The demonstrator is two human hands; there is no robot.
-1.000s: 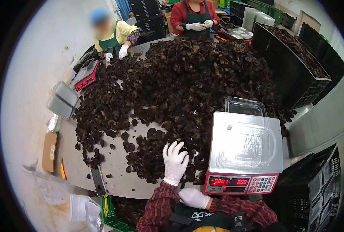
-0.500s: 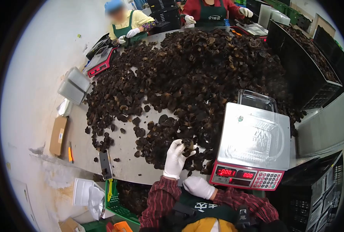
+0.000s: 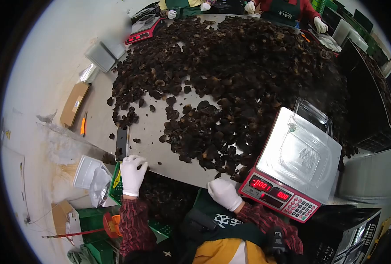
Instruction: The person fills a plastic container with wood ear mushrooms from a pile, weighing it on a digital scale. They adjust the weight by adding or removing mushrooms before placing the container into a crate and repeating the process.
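My left hand, in a white glove, is over the table's front edge at the left, beside the lower end of a phone. Its fingers are bent, thumb and forefinger apart, and nothing shows between them. Below it is a green crate with dark pieces inside. My right hand, also gloved, is closed in a fist at the table edge, left of a red scale; what it holds, if anything, is hidden. Dark wood ear mushrooms lie in a pile just beyond it.
A clear plastic tray stands behind the scale. Black crates line the right side, one a tall crate. At the left lie a cardboard piece and an orange cutter. Two co-workers in green aprons stand across the table.
My left hand has moved left and down from the pile to the phone; the wood ear mushroom it held no longer shows. My right hand stays closed at the table edge. The view has shifted.
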